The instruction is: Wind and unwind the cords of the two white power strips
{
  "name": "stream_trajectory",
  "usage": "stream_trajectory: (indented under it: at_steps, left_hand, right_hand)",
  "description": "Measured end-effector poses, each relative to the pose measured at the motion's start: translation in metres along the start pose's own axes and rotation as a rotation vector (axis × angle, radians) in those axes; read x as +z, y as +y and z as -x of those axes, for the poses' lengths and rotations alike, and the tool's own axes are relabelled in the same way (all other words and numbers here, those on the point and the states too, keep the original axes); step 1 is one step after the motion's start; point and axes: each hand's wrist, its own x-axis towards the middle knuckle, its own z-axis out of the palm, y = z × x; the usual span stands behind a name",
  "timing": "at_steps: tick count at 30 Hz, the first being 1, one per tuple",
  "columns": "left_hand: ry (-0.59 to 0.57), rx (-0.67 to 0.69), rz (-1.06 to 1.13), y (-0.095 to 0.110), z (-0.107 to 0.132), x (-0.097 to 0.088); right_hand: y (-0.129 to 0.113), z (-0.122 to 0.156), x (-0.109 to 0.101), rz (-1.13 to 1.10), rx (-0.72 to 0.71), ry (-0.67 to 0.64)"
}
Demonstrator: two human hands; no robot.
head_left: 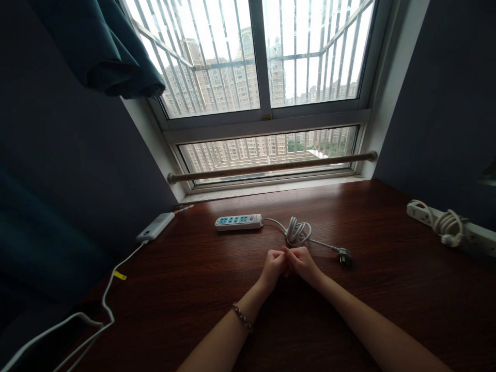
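Bare forearms (372,320) rise from the bottom edge and slant inward over a dark reddish-brown wooden table (174,305), a beaded bracelet (242,316) on the left wrist. Left hand (274,264) and right hand (304,262) meet at the middle, their fingers curled in as loose fists, knuckles touching; whether something small is hidden inside them, I cannot tell.

Just beyond the knuckles lies a coil of pale grey cord (296,232), its loops bunched together. From the coil, one end runs left to a white power strip (238,222) with turquoise socket faces, lying flat on the table; the other end runs right to a grey plug (344,256), its prongs facing the person.

Farther left, near the table's edge, rests a white box-shaped device (156,227). White cables (106,297) trail from it toward the lower left corner, with a yellow tag (120,276) beside them. At the far right is another white power strip (480,237), with a cord (451,225) wound around it.

Behind the table, a horizontal rail (271,168) crosses a barred window (267,112) overlooking tall buildings (225,88). A blue-green curtain (112,57) hangs bunched at the upper left.
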Motion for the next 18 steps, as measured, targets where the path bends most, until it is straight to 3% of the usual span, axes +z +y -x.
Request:
stream_trajectory:
  at_steps: [18]
  left_hand:
    - [0.007,-0.008,-0.008,0.0007,0.0002,0.0001]
  right_hand:
    - [-0.0019,0.0005,0.0000,0.013,0.007,0.009]
